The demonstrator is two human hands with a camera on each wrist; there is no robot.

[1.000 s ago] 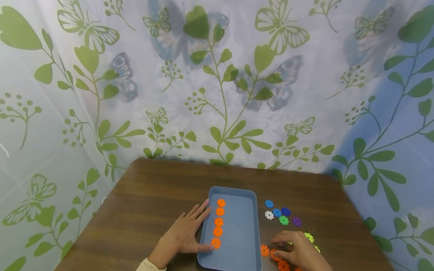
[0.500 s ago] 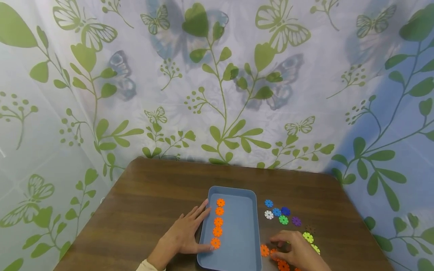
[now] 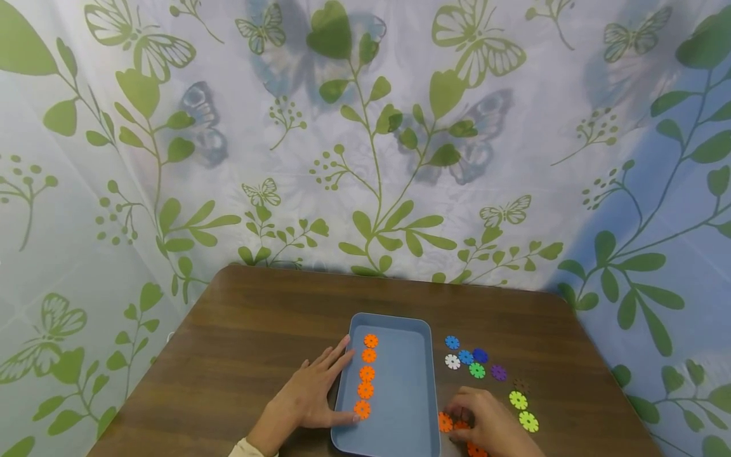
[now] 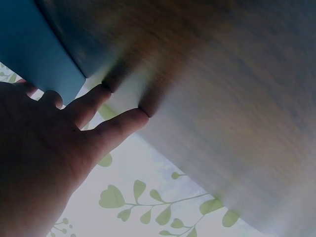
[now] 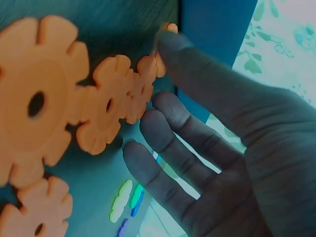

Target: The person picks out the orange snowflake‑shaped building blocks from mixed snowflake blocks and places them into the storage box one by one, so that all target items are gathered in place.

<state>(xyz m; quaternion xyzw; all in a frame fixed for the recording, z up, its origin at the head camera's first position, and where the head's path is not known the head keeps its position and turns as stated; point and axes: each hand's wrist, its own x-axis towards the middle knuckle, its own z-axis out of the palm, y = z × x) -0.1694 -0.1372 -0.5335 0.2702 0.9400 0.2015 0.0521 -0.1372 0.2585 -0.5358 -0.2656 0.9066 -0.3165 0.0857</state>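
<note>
1. Orange, flower-edged, plastic-looking discs (image 3: 367, 373) form a column of five along the left side of the blue-grey rectangular tray (image 3: 402, 381); that column is unchanged over the last second.
2. What has changed is the right hand (image 3: 488, 419): it has slid slightly toward the tray, over the loose orange notched discs (image 3: 445, 421) on the dark brown wood-look worktop (image 3: 268, 330), just beside the tray's right wall.
3. That shift uncovers a yellow-green notched disc (image 3: 528, 421), which the hand partly covered before.
4. With no sixth piece in the column, the work seems to be at picking up rather than laying down.
5. The right grip curls over the loose orange pieces; I cannot tell whether it pinches one. From the right wrist, the thumb tip is blurred and three fingertips stand apart from it.
6. The left hand (image 3: 305, 397) is spread at the tray's left rim, thumb reaching inside; whether it touches the nearest disc is unclear.
7. The right hand hides part of one loose orange piece; the frame's bottom edge cuts off another and the tray's near side. A dark brown notched disc (image 3: 522, 385) nearly melts into the worktop.
</note>
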